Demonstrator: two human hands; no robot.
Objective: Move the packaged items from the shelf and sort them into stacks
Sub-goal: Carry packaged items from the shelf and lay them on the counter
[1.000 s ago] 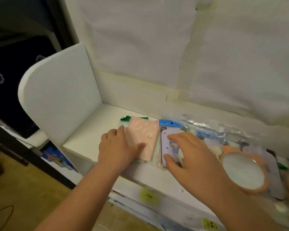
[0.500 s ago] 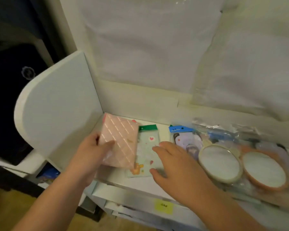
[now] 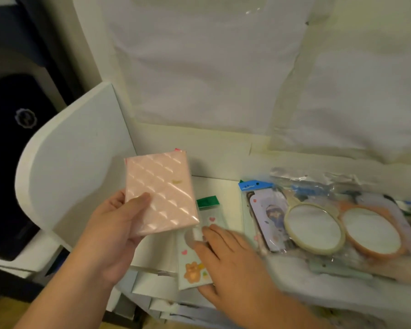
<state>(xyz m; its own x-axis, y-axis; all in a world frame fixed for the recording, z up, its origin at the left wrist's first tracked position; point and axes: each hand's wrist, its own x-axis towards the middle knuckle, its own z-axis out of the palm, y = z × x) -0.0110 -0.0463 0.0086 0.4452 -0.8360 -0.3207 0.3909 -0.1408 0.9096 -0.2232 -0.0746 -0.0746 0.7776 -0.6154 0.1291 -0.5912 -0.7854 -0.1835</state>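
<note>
Left hand [image 3: 109,236] clamped on pink quilted packet [image 3: 160,194], lifted; right hand [image 3: 228,260] pinching green-topped packet [image 3: 195,252] just beside, at shelf [image 3: 218,186] edge.

Shelf [image 3: 223,186]: quilted packet [image 3: 160,193] held above left end; card packet [image 3: 195,257] below it, overhanging front edge; mirror packets [image 3: 318,229] laid overlapping at right.
</note>
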